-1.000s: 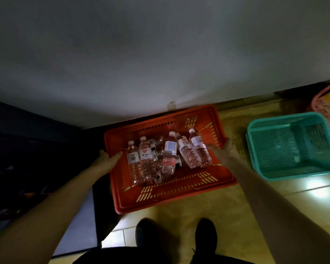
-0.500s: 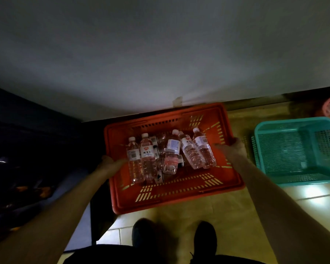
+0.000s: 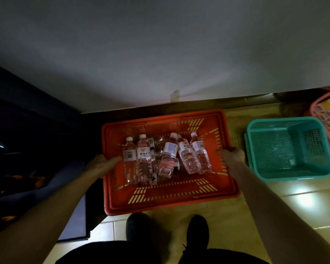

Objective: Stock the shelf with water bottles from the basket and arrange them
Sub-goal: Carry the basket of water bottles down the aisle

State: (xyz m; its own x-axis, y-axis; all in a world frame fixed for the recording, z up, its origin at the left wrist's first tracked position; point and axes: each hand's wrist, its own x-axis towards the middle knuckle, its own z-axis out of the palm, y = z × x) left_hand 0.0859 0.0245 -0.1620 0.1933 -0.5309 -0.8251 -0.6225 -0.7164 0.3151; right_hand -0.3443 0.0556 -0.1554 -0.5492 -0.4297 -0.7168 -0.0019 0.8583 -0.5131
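While both arms reach down, the left hand (image 3: 101, 163) has its grip curled over the red basket's (image 3: 170, 203) rim at 9 o'clock, fingers (image 3: 113, 160) lying inside the wall. The right hand (image 3: 232, 154) has its grip closed over the opposite rim at 3 o'clock, fingers hooked inward.

Inside the basket lie the water bottles (image 3: 166, 159), clear with white caps, caps mostly toward 12 o'clock. Two lie side by side at the 9 o'clock end, touching each other. One in the middle is tilted across others half hidden below it. Two more lie together toward 3 o'clock, slanted, just beside the right fingers. How many sit underneath cannot be told.

The basket rests on a tiled floor (image 3: 227, 225), its 12 o'clock side near the foot of a pale wall (image 3: 160, 54). At 6 o'clock of the basket are two dark shoes (image 3: 197, 231), toes near its rim. At 3 o'clock, apart from the red one, stands a teal basket (image 3: 255, 168), and beyond that, at the frame edge, a pink basket (image 3: 320, 101) with blurred packets in it. At 9 o'clock the scene is too dark to make out.
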